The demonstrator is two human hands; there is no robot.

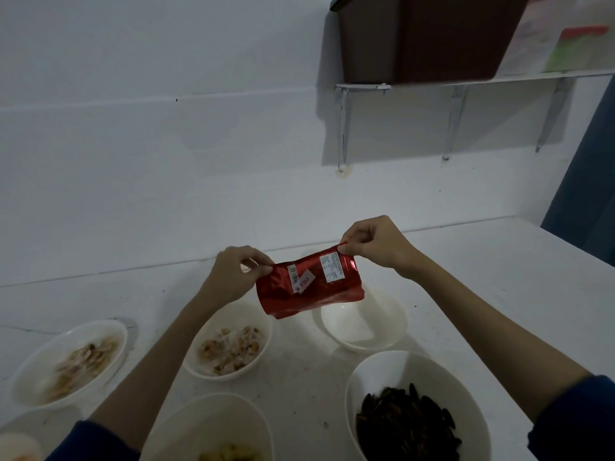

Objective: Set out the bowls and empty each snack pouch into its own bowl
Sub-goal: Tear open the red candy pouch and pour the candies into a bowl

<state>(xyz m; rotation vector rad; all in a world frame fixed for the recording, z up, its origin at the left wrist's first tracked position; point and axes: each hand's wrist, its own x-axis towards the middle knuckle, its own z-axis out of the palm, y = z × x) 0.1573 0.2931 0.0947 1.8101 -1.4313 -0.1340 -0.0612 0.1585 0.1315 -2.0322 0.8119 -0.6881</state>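
Far-left bowl (68,362): white, at 8 o'clock on the white table (482,294), with pale nuts inside.
Corner bowl (20,445): at 7 o'clock, mostly cut off by the edge; I cannot tell what is in it.
Left hand (233,272): it pinches the left top corner of the red pouch between thumb and fingers.
Middle bowl (229,344): white, partly under the left arm, with mixed light and brown nuts.
Near bowl (206,427): at 6 o'clock, with a few yellow bits showing at the bottom edge.
Red pouch (309,282): shiny foil, held up in the air between both hands, tilted, white labels facing us. It hangs over the gap between the middle bowl and the empty bowl.
Empty bowl (366,322): white, just right of the middle, partly behind the pouch.
Right hand (372,242): it pinches the right top corner of the pouch.
Dark-seed bowl (412,410): at 5 o'clock, full of black seeds.
Shelf (466,83): on the wall at 1 o'clock, with a brown box (422,38) on top.
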